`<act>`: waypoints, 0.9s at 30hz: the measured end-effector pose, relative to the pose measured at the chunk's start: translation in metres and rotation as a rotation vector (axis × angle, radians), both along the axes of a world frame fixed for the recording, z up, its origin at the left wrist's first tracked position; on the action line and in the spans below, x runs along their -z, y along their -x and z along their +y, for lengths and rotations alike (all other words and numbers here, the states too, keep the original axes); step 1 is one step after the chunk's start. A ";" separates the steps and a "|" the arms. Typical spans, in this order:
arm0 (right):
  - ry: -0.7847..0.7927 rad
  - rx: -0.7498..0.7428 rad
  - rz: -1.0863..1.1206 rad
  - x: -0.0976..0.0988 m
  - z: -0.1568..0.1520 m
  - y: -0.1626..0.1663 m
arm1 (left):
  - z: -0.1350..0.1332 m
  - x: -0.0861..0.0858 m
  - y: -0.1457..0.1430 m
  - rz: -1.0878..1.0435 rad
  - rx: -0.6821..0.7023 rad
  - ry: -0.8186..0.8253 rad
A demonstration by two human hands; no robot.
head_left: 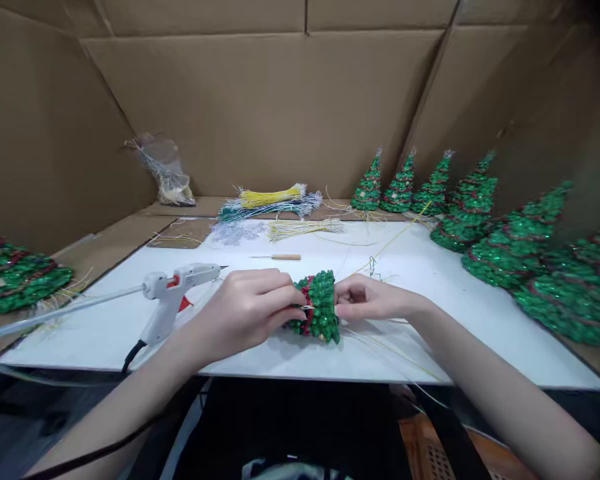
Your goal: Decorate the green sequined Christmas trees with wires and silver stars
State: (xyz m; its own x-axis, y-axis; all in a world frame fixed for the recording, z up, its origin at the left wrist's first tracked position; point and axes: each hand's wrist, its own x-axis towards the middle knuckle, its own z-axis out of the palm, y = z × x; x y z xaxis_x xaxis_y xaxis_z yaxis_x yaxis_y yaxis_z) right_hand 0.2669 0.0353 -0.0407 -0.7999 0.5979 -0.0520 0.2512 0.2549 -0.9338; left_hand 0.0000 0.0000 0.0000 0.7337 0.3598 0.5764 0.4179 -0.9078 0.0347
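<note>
A small green sequin tree (321, 305) with a red band lies on its side on the white board (430, 347). My left hand (247, 308) grips its left end, fingers curled and pinching at the red band. My right hand (365, 300) is closed against the tree's right side, holding it. Thin yellow wires (390, 243) trail from the tree to the right and back across the board.
A white glue gun (175, 293) with a glue stick stands left of my hands. A wooden-handled awl (280, 257), bundles of yellow, green and white wires (270, 200) and a plastic bag (167, 173) lie behind. Several finished trees (467, 207) line the right; another (15, 273) lies at left.
</note>
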 end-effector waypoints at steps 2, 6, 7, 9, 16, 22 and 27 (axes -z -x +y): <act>0.003 0.003 0.005 -0.001 0.000 0.001 | -0.002 -0.001 0.001 0.000 0.008 0.017; 0.013 0.006 0.016 -0.002 -0.001 0.002 | -0.003 -0.001 0.000 -0.013 0.040 0.054; 0.015 0.006 0.020 -0.002 -0.001 0.002 | -0.002 -0.001 0.000 -0.018 0.048 0.061; 0.022 0.005 0.027 -0.002 -0.001 0.002 | -0.002 -0.001 -0.002 -0.023 0.059 0.070; 0.045 -0.003 0.048 0.000 -0.001 0.002 | -0.004 -0.002 -0.007 -0.003 0.029 0.116; 0.042 -0.016 0.042 0.000 -0.001 0.001 | -0.007 -0.007 -0.004 0.048 -0.033 0.147; 0.042 -0.025 0.058 -0.002 -0.001 0.002 | -0.007 -0.012 -0.004 0.156 -0.065 0.068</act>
State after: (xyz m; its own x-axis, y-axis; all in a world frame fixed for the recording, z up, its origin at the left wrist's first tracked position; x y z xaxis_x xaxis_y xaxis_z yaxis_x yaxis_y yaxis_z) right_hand 0.2654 0.0346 -0.0384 -0.8167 0.5763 -0.0292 0.1900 0.2208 -0.9566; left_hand 0.0042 -0.0071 0.0122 0.7863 0.4435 0.4302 0.4806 -0.8766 0.0253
